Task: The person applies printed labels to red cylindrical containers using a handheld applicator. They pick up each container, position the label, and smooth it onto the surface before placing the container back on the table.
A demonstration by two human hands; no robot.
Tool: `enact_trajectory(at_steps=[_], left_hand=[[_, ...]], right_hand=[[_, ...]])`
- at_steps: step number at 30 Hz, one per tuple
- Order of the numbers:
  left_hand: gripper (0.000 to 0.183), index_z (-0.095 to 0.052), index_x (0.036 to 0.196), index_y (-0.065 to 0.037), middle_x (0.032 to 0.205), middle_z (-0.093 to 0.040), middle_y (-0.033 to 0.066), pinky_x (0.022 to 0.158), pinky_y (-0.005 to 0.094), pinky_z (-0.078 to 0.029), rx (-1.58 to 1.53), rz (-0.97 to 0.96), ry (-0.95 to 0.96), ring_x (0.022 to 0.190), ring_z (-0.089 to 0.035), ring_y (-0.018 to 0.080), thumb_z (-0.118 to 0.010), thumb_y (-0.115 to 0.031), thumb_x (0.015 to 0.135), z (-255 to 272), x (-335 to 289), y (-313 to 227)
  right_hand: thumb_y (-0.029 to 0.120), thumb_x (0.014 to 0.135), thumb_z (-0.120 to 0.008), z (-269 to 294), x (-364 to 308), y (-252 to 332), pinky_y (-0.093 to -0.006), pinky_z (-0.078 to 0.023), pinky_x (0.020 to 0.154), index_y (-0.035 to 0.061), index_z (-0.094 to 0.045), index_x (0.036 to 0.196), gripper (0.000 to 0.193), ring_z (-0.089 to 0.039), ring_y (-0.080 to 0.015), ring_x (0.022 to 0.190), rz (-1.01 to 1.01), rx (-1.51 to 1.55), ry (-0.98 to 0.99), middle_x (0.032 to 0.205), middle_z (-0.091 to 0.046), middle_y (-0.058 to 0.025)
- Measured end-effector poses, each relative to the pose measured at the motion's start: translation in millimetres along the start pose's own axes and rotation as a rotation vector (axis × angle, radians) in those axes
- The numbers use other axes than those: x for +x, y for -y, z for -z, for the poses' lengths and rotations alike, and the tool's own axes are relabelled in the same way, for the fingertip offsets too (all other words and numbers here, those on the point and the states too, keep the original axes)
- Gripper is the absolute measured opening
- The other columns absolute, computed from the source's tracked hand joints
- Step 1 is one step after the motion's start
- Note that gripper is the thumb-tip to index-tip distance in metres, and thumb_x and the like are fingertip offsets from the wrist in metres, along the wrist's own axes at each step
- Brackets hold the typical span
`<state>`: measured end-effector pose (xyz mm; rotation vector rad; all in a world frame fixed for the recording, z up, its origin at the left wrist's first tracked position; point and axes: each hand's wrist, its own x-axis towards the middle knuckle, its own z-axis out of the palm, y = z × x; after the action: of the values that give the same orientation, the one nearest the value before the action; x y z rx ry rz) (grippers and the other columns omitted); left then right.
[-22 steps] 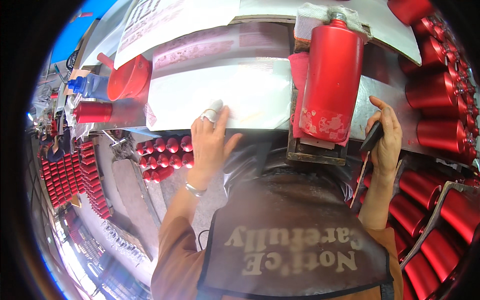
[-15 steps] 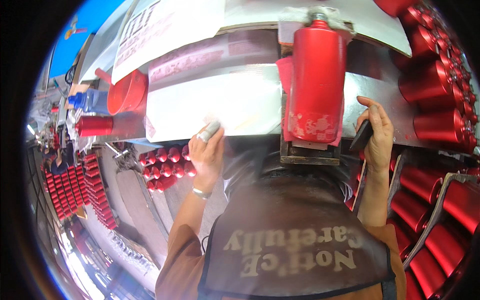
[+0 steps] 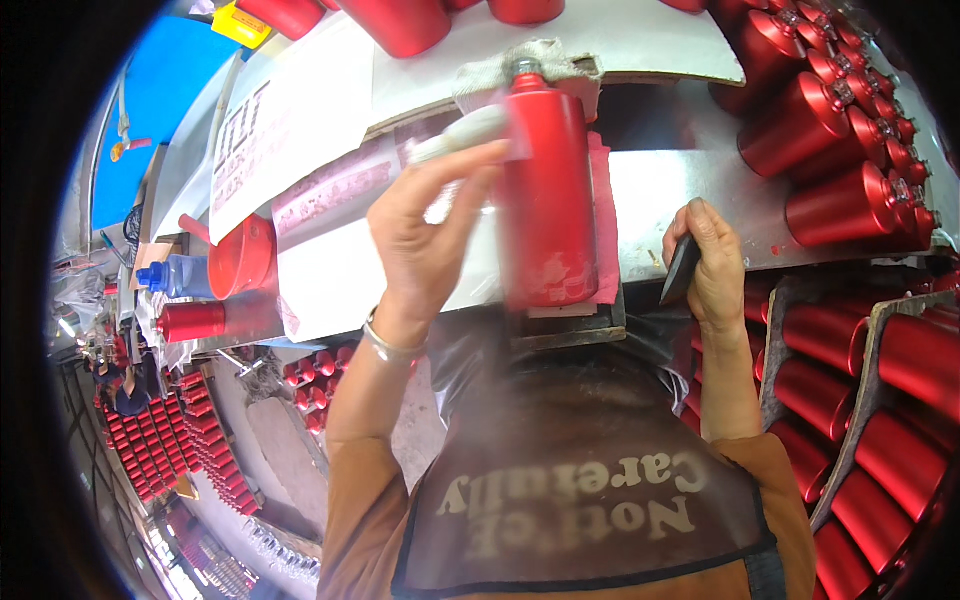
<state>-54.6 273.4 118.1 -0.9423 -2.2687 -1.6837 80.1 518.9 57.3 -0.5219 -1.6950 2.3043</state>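
Observation:
A red bottle (image 3: 552,200) lies on a pink cloth (image 3: 604,225) over a dark wooden stand (image 3: 570,338), its neck pointing away from me. My left hand (image 3: 425,225) is raised at the bottle's left side, with white wrapping on some fingers. Its fingertips pinch the edge of a thin see-through film (image 3: 508,240), which hangs blurred along the bottle's left edge; whether they touch is unclear. Pale patterned marks show on the bottle's near end. To the right of the stand, my right hand (image 3: 715,265) grips a flat dark scraper (image 3: 681,270).
White sheets (image 3: 385,290) cover the bench on the left, near a red pot (image 3: 243,258) and a blue bottle (image 3: 178,277). Red bottles (image 3: 840,205) crowd the right side, and more lie in racks (image 3: 860,400) below. A white rag (image 3: 470,85) sits under the bottle's neck.
My left hand has risen from the white sheet to the bottle's left side, bringing the film with it. My right hand still holds the scraper beside the stand. The whole view has shifted.

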Motion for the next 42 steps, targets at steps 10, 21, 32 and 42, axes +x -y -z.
enact_trajectory(at_steps=[10,21,32,42], left_hand=[[0.033,-0.076,0.109,-0.008,0.131,-0.065,0.0198,0.11,0.0469,-0.042,0.467,-0.55,0.491,0.131,-0.057,0.0342,-0.079,-0.029,0.083,-3.2,19.9,-6.6],[0.064,-0.021,0.159,0.0,0.16,-0.034,0.014,0.119,0.035,-0.028,-0.509,0.465,0.073,0.146,-0.034,0.0221,-0.034,-0.04,0.111,-42.3,-22.7,19.0],[0.08,-0.017,0.157,0.007,0.155,-0.037,0.0209,0.114,0.0384,-0.038,-0.737,0.535,0.024,0.14,-0.042,0.0259,-0.065,-0.021,0.099,-41.6,-16.9,15.3],[0.085,-0.016,0.157,0.007,0.151,-0.04,0.0207,0.111,0.0384,-0.041,-0.784,0.523,0.07,0.136,-0.046,0.0254,-0.069,-0.012,0.093,-37.7,-21.2,18.4]], right_hand=[[0.034,0.109,-0.043,-16.0,15.7,8.0,-0.0199,-0.038,0.049,0.0021,-0.059,0.088,0.041,-0.05,-0.0054,0.054,-0.053,-0.179,0.063,0.078,-0.061,-0.0059],[0.045,0.1,-0.063,-57.9,29.4,26.9,-0.0243,-0.041,0.055,-0.0058,-0.057,0.135,0.063,-0.051,-0.0046,0.056,0.339,-0.715,0.188,0.073,-0.064,-0.0054],[0.044,0.088,-0.076,-71.4,41.2,35.0,-0.0328,-0.053,0.079,-0.0134,-0.049,0.135,0.079,-0.068,-0.025,0.09,0.263,-0.691,0.248,0.116,-0.068,-0.0275],[0.027,0.088,-0.078,-69.6,42.7,39.1,-0.0245,-0.051,0.061,-0.0112,-0.041,0.143,0.077,-0.063,-0.0112,0.071,0.152,-0.691,0.316,0.131,-0.062,-0.0236]])
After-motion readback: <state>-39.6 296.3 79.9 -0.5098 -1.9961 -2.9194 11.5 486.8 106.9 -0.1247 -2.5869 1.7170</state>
